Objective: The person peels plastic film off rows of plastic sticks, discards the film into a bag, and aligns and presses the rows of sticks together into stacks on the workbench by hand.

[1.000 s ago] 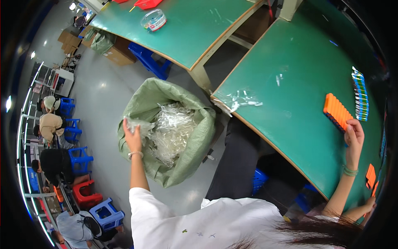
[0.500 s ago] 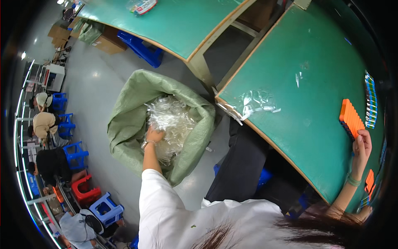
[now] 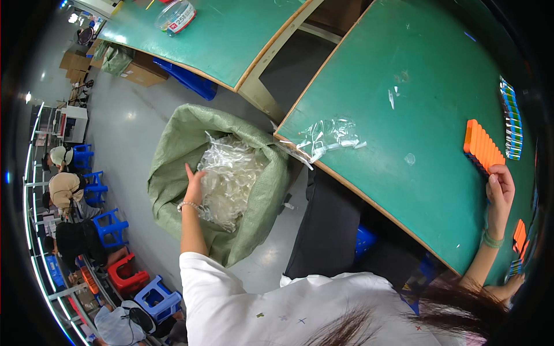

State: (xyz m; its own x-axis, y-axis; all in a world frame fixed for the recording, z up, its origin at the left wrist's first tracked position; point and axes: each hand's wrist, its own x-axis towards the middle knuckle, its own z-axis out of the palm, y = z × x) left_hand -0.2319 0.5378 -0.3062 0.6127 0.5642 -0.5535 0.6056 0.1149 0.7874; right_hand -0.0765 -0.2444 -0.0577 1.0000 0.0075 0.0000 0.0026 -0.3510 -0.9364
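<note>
My left hand (image 3: 194,187) is over the mouth of a large green woven sack (image 3: 248,219), thumb and fingers apart, holding nothing I can see. Crumpled clear plastic film scraps (image 3: 231,179) fill the sack just beside it. At the right, my right hand (image 3: 501,187) grips the near end of a row of orange cylinders (image 3: 482,145) with dark undersides, at the green tabletop (image 3: 375,115). Just beyond that row lies a wrapped row of blue-and-green cylinders (image 3: 511,118).
Film pieces (image 3: 332,135) lie on the table corner next to the sack. Another person's hand (image 3: 512,286) is by more orange pieces (image 3: 520,233) at lower right. A clear tub (image 3: 178,17) stands on the far table. Blue stools (image 3: 157,300) and seated people line the left.
My left hand has drawn back from the plastic scraps and its fingers have spread. My right hand keeps its hold on the orange row. The whole view has shifted slightly.
</note>
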